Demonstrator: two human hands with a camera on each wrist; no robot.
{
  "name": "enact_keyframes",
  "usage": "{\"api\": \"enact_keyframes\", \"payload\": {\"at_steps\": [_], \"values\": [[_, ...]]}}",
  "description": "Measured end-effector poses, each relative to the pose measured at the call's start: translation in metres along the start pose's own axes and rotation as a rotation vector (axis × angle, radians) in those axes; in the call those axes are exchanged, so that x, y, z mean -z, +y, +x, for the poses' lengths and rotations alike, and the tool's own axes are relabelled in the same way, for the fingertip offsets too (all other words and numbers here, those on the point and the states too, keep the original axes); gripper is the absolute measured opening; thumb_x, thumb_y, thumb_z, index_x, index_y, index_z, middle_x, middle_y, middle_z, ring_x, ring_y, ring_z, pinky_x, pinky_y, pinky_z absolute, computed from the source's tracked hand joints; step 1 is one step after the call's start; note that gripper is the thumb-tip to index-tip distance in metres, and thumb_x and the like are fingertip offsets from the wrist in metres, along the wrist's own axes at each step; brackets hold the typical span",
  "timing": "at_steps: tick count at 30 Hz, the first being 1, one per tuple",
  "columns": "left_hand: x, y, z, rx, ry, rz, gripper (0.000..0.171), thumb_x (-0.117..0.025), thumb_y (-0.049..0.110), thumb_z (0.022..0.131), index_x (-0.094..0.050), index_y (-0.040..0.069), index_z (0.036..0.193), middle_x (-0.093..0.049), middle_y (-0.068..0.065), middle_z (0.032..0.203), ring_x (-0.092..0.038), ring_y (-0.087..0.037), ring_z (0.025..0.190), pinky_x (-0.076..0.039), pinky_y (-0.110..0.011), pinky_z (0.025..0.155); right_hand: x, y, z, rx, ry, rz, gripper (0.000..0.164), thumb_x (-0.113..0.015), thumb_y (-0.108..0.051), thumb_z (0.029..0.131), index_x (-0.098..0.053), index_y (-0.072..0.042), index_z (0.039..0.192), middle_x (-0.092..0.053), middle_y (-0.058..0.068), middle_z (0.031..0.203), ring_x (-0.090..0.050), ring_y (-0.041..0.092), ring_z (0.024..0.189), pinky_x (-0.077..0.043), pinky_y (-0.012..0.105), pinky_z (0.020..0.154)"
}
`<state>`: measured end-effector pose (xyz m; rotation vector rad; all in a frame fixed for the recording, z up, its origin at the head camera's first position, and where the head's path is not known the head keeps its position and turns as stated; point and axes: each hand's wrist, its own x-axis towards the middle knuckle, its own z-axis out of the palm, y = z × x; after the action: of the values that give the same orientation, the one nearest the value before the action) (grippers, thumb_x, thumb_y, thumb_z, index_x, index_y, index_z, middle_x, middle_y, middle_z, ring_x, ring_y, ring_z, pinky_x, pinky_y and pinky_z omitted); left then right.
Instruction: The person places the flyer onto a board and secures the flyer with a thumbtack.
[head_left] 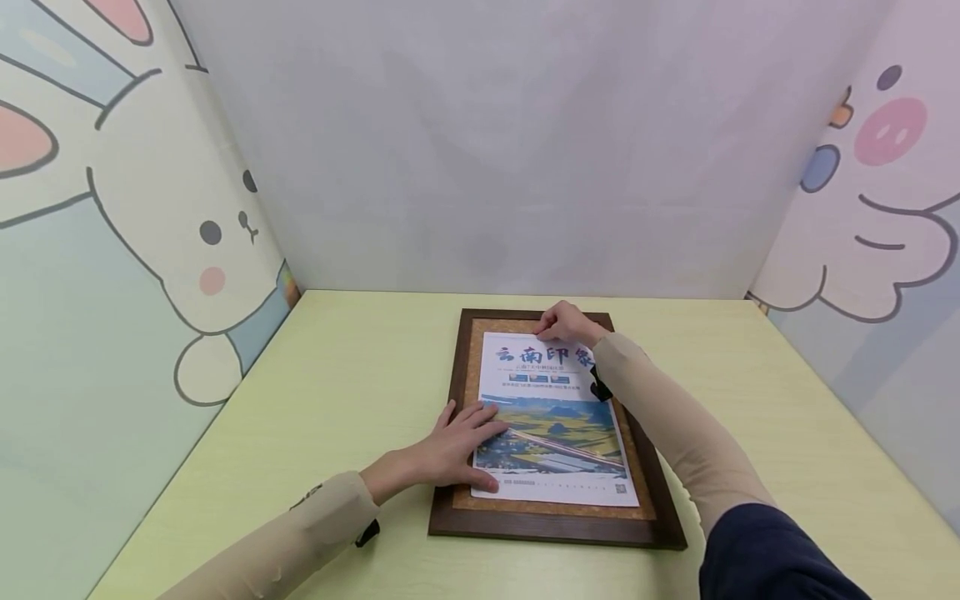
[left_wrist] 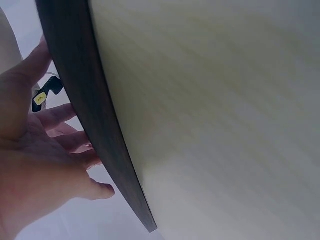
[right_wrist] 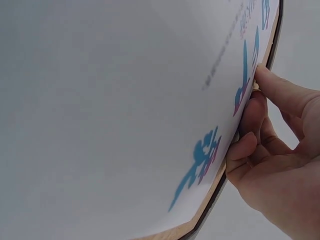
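A poster (head_left: 547, 375) with blue Chinese lettering and a landscape picture lies on a cork board (head_left: 477, 346) with a dark brown frame (head_left: 555, 532). My left hand (head_left: 457, 446) rests with spread fingers on the poster's lower left side and the frame beside it; the left wrist view shows this hand (left_wrist: 45, 145) behind the frame's edge. At the poster's top edge is my right hand (head_left: 564, 323), fingers curled. Closer up, in the right wrist view, its thumb and forefinger (right_wrist: 254, 107) pinch a small gold-coloured thing (right_wrist: 256, 86), mostly hidden, against the poster's edge.
The board lies on a pale yellow-green table (head_left: 360, 375). A plain grey-white wall panel (head_left: 487, 167) stands behind it. Side panels carry a cartoon rabbit (head_left: 165, 225) on the left and a pink-nosed cartoon animal (head_left: 892, 133) on the right.
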<state>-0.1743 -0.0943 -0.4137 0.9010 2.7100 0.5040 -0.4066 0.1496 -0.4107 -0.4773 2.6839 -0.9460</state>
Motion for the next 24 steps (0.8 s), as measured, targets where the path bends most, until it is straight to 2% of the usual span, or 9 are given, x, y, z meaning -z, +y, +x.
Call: {"api": "enact_keyframes", "payload": {"at_steps": [4, 8, 16, 24], "values": [[0.0002, 0.0009, -0.0003, -0.003, -0.001, -0.005, 0.081, -0.072, 0.051, 0.080, -0.042, 0.015, 0.146, -0.026, -0.012, 0.159, -0.015, -0.037, 0.149, -0.004, -0.066, 0.115, 0.0021, -0.0002, -0.0026, 0.010, -0.010, 0.007, 0.013, -0.068, -0.015, 0.090, -0.075, -0.009, 0.099, -0.069, 0.009, 0.096, -0.060, 0.019, 0.081, -0.047, 0.027, 0.078], [0.0009, 0.0015, -0.0004, -0.007, -0.002, 0.001, 0.081, -0.072, 0.051, 0.081, -0.041, 0.015, 0.146, -0.026, -0.013, 0.159, -0.015, -0.037, 0.149, -0.004, -0.067, 0.115, 0.0043, 0.0001, -0.0043, 0.022, -0.002, 0.012, 0.016, -0.065, -0.018, 0.092, -0.074, -0.008, 0.101, -0.067, 0.007, 0.089, -0.057, 0.018, 0.076, -0.043, 0.026, 0.071], [0.0031, 0.0025, -0.0002, -0.006, -0.004, 0.010, 0.081, -0.072, 0.051, 0.080, -0.042, 0.015, 0.146, -0.027, -0.013, 0.159, -0.017, -0.038, 0.149, -0.004, -0.067, 0.115, 0.0028, 0.0037, 0.0011, -0.020, 0.019, 0.017, 0.018, -0.065, -0.019, 0.093, -0.073, -0.006, 0.101, -0.067, 0.010, 0.093, -0.056, 0.019, 0.078, -0.043, 0.026, 0.070], [0.0027, 0.0029, -0.0004, -0.005, -0.004, 0.014, 0.080, -0.072, 0.051, 0.080, -0.042, 0.015, 0.146, -0.027, -0.013, 0.159, -0.017, -0.037, 0.148, -0.004, -0.067, 0.115, 0.0023, 0.0053, 0.0035, -0.030, 0.006, 0.017, 0.016, -0.067, -0.019, 0.091, -0.073, -0.007, 0.099, -0.067, 0.009, 0.093, -0.057, 0.018, 0.078, -0.043, 0.026, 0.071]]}}
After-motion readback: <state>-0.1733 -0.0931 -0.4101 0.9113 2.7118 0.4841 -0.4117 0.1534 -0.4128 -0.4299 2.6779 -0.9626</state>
